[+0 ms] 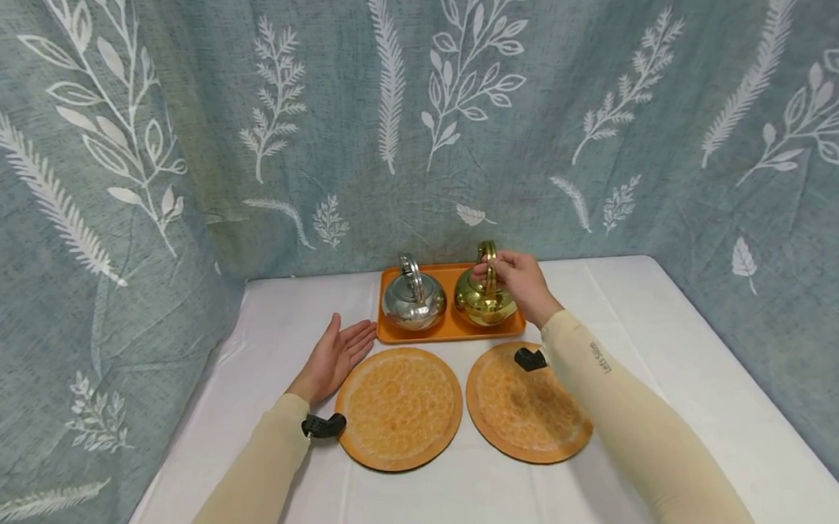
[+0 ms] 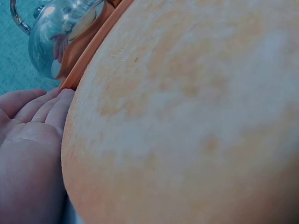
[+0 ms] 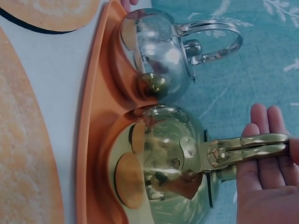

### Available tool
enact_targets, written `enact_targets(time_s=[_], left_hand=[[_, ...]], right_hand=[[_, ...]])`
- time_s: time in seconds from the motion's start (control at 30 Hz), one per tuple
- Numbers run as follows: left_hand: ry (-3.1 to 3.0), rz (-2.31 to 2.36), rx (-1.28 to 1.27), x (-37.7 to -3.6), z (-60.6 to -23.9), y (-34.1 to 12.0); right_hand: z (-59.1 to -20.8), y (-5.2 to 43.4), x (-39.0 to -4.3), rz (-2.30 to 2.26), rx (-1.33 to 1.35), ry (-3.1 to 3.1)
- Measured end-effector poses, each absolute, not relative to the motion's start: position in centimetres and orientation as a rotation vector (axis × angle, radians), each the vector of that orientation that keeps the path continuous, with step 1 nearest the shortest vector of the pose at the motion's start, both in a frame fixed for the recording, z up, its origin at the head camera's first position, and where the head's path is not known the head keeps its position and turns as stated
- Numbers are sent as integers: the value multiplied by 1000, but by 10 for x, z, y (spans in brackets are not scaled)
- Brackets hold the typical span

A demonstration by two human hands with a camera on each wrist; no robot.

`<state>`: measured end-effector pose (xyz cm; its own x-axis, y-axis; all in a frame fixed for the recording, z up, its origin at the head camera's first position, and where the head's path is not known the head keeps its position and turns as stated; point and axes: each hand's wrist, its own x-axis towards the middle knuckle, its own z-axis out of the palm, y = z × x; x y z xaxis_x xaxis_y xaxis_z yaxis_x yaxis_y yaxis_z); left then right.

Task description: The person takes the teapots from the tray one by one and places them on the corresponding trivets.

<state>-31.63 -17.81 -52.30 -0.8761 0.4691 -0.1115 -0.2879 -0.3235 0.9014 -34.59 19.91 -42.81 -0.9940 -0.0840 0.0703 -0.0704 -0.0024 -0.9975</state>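
Behind the white table hangs leaf-print cloth — left fingers flat; right fingers gripping gold kettle.

Cream sleeves, 2 black wrist cameras.

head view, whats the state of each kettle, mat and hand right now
gold kettle: upright on the orange tray, handle raised, lid on
silver kettle: upright on tray, untouched
right hand: grips gold kettle's handle
left hand: open, flat on table beside left mat
right mat: flat, bare
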Motion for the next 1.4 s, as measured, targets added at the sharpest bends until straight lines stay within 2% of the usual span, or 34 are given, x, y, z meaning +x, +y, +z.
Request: enact_targets(time_s=[1.4], left_hand=[[1468, 2211, 242, -318, -526, -182]], right_hand=[[-424, 198, -342, -2139, -222, 2283]])
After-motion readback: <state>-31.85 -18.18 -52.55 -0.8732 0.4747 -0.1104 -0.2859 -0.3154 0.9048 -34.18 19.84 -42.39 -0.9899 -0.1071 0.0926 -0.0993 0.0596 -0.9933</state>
